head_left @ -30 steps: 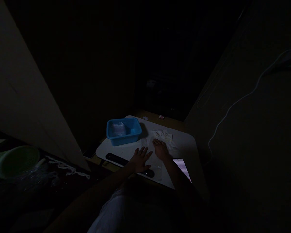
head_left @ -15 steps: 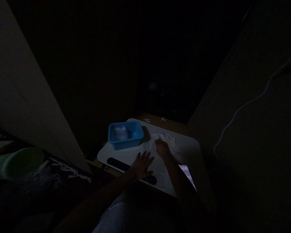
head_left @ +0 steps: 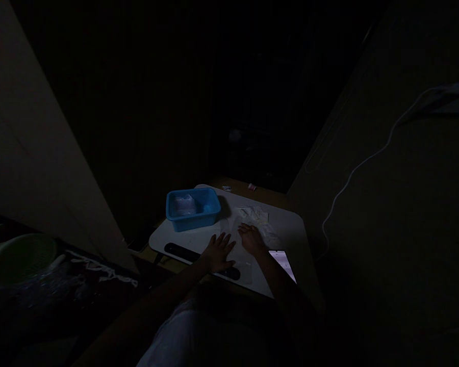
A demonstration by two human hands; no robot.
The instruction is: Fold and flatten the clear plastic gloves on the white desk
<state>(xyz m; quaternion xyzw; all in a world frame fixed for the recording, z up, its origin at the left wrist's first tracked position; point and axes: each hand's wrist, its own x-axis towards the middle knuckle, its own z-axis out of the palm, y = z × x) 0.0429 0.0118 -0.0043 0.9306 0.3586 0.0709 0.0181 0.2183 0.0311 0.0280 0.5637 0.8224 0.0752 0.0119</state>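
Note:
In the dim head view, my left hand [head_left: 217,253] lies with fingers spread near the front edge of a small white table [head_left: 290,229], partly over a long dark slot [head_left: 179,252]. To its right my right hand [head_left: 249,238] rests palm down on what looks like thin clear plastic, its fingers slightly bent and apart. I make out nothing held in it. Crumpled white pieces [head_left: 254,213], perhaps paper or wrappers, lie just beyond its fingertips. A blue plastic basin [head_left: 193,222] at the table's back left holds a clear container [head_left: 185,205].
A lit phone [head_left: 283,264] lies beside my right forearm. Small packets [head_left: 252,187] sit on a wooden surface behind the table. On the left is a green tub [head_left: 21,260] near clear plastic. A white cable [head_left: 361,165] hangs along the right wall.
My right hand has moved slightly toward me, and its fingers look flatter. My left hand stays spread on the table. The whole view has shifted a little.

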